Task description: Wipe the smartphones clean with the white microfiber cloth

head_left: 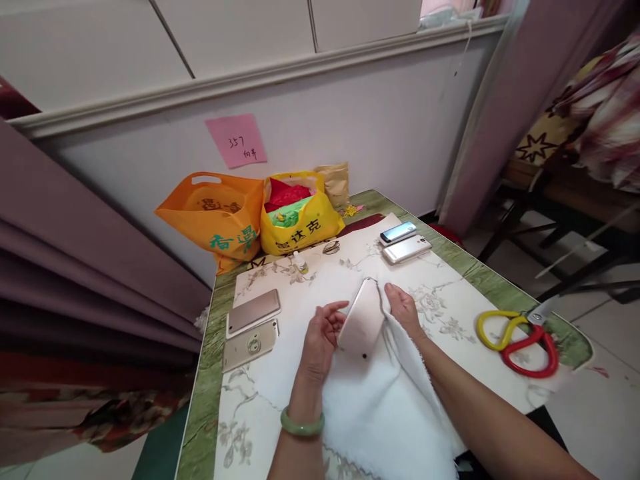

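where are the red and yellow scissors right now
In the head view, the scissors are on the right, at the right-hand edge of the table, beyond the right hand and forearm.

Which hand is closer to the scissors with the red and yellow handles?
Right. The right hand is left of the scissors, at the edge of the white cloth; the left hand is farther left, beside the pinkish phone.

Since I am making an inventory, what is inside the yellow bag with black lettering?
In the yellow bag, crumpled red material shows behind light-green material; these and the bag's front hide anything deeper.
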The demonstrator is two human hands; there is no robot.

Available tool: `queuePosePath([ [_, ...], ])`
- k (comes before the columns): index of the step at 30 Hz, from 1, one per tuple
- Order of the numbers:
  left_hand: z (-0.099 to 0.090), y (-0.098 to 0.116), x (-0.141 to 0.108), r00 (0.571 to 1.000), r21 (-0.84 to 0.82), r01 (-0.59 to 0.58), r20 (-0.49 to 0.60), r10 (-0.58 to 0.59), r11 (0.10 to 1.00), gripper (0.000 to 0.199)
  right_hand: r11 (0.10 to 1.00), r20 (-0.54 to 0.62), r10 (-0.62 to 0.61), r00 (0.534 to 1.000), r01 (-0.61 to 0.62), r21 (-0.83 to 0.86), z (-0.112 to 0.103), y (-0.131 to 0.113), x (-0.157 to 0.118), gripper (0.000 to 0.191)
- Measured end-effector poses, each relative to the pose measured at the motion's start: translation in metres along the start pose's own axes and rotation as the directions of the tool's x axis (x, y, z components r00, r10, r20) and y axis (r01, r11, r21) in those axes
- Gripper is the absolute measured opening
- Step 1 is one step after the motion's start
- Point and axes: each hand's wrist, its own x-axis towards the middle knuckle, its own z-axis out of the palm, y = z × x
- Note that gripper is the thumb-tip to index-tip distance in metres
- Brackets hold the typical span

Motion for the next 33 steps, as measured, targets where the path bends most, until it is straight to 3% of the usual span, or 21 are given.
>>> queuePosePath([
  [3,0.009,-0.004,-0.004,0.981,0.267,0.104,0.130,-0.142,0.958,0.038,0.998,0.064,-0.021,0.998,0.024,-0.052,0.002,-0.001,-0.004,0.042],
  [6,0.018,-0.009,-0.005,0.974,0.378,0.087,0.164,-0.159,0.922,0.031,0.993,0.078,-0.044,0.996,0.052,-0.103,0.004,0.001,-0.007,0.042],
  [12,0.020,-0.026,0.001,0.998,0.413,-0.058,0.025,0.052,0.909,0.033,0.991,0.098,-0.055,0.994,0.066,-0.115,0.013,0.005,-0.012,0.041],
  [17,0.018,-0.035,0.006,0.959,0.330,-0.168,-0.164,0.232,0.929,0.035,0.961,0.264,-0.056,0.963,0.124,-0.247,0.020,0.004,-0.017,0.040],
  [20,0.017,-0.032,0.008,0.911,0.226,-0.195,-0.319,0.262,0.954,0.037,0.890,0.416,-0.079,0.906,0.252,-0.380,0.021,0.001,-0.019,0.041],
  [24,0.016,-0.025,0.010,0.790,0.119,-0.272,-0.540,0.293,0.955,0.039,0.749,0.549,-0.089,0.831,0.420,-0.513,0.022,-0.002,-0.023,0.041],
  [26,0.015,-0.023,0.011,0.730,0.098,-0.316,-0.610,0.308,0.944,0.040,0.698,0.585,-0.080,0.807,0.465,-0.545,0.022,-0.001,-0.025,0.040],
  [28,0.013,-0.024,0.013,0.703,0.104,-0.333,-0.635,0.321,0.937,0.042,0.680,0.598,-0.076,0.798,0.480,-0.554,0.023,0.000,-0.026,0.039],
  [30,0.011,-0.025,0.014,0.725,0.112,-0.318,-0.611,0.318,0.941,0.043,0.702,0.587,-0.072,0.806,0.459,-0.544,0.022,0.000,-0.026,0.041],
  [33,0.009,-0.028,0.014,0.811,0.107,-0.265,-0.512,0.282,0.958,0.041,0.789,0.543,-0.056,0.838,0.371,-0.489,0.021,-0.001,-0.027,0.043],
])
